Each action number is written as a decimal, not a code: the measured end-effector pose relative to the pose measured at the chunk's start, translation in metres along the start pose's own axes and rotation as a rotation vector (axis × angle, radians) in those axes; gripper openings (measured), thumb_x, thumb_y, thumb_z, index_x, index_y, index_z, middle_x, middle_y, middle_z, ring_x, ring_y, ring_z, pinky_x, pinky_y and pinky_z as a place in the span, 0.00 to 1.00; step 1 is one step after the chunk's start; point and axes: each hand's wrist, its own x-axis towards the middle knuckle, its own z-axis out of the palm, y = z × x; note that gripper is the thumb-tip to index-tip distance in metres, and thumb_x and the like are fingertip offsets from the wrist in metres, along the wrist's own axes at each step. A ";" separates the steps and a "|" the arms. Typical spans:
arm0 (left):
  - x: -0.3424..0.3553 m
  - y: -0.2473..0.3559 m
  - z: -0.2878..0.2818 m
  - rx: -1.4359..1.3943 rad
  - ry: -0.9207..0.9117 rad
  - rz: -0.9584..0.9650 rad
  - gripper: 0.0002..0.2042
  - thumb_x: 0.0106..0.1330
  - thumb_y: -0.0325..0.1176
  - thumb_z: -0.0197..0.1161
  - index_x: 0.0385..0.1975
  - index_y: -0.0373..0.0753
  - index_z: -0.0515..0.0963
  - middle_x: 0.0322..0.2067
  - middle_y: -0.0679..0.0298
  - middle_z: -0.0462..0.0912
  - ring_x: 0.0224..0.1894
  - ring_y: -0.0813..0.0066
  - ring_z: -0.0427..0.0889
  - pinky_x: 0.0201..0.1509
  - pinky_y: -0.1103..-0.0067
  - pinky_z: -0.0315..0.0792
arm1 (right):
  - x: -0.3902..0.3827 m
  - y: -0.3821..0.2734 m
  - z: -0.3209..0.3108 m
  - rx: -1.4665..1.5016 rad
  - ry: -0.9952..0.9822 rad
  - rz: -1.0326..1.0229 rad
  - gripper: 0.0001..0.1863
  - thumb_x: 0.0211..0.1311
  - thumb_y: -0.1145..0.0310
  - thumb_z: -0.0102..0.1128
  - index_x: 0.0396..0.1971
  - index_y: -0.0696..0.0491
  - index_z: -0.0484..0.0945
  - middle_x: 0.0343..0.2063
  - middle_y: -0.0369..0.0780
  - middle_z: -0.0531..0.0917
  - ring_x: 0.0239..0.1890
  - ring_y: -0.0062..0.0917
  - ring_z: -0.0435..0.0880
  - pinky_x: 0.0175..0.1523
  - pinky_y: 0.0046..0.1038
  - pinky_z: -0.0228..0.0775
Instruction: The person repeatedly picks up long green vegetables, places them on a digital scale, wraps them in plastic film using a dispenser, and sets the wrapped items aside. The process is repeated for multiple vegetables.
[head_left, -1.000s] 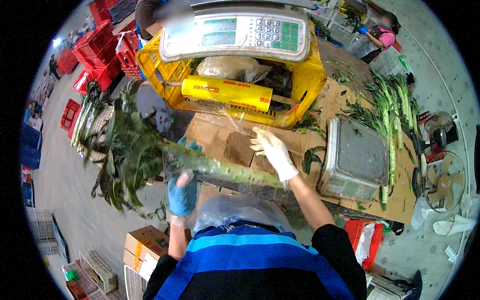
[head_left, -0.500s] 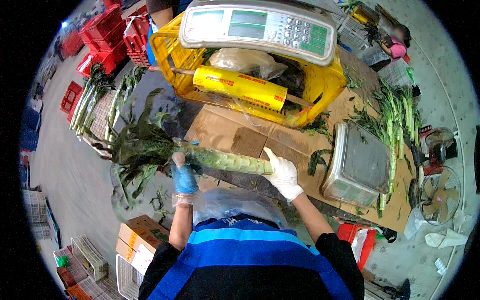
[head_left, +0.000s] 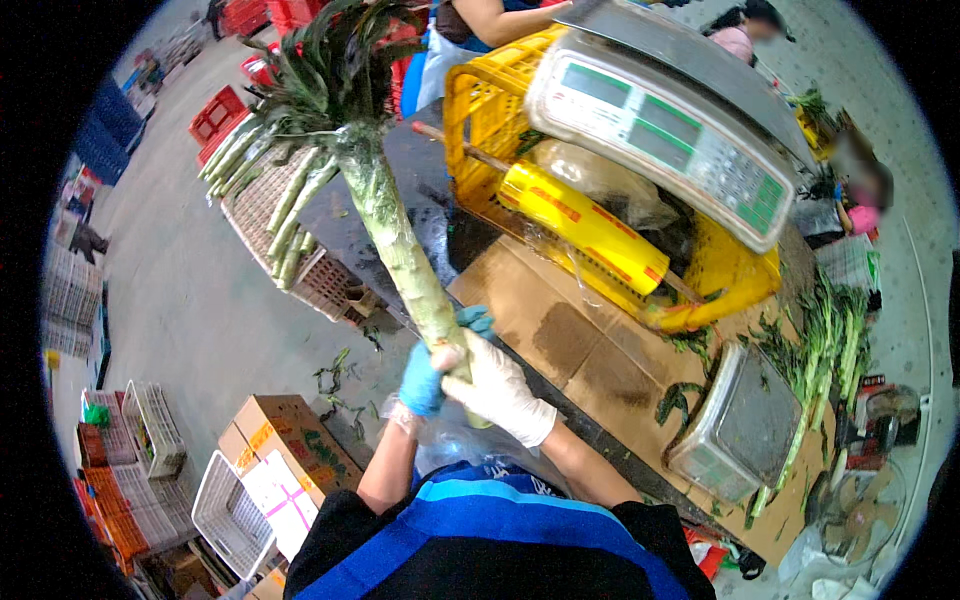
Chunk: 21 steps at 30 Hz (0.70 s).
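Both hands (head_left: 500,392) now clasp the stalk (head_left: 398,250) together near its lower end, leaves (head_left: 330,75) swung forward

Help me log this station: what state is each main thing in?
Leafy stalk, partly film-wrapped, held tilted
Left hand, blue-gloved, closed on stalk
Right hand, white-gloved, closed on stalk
Film roll, threaded on a rod
Scale, standing on the crate
Cardboard, flat, with dark patch

Site is a produce-packing workplace, evidenced by a weighing scale (head_left: 662,132), a yellow roll of film (head_left: 585,228), leafy stalks (head_left: 822,345) on cardboard (head_left: 497,283), stacked plastic crates (head_left: 72,305) and co-workers (head_left: 862,218) in the background.
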 end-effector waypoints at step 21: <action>0.109 0.107 -0.171 1.528 0.602 -0.013 0.27 0.47 0.44 0.71 0.43 0.35 0.69 0.35 0.44 0.80 0.42 0.48 0.80 0.46 0.63 0.72 | -0.027 0.108 0.024 0.632 -0.026 0.679 0.14 0.71 0.66 0.45 0.33 0.57 0.80 0.21 0.39 0.82 0.20 0.20 0.81 0.26 0.17 0.72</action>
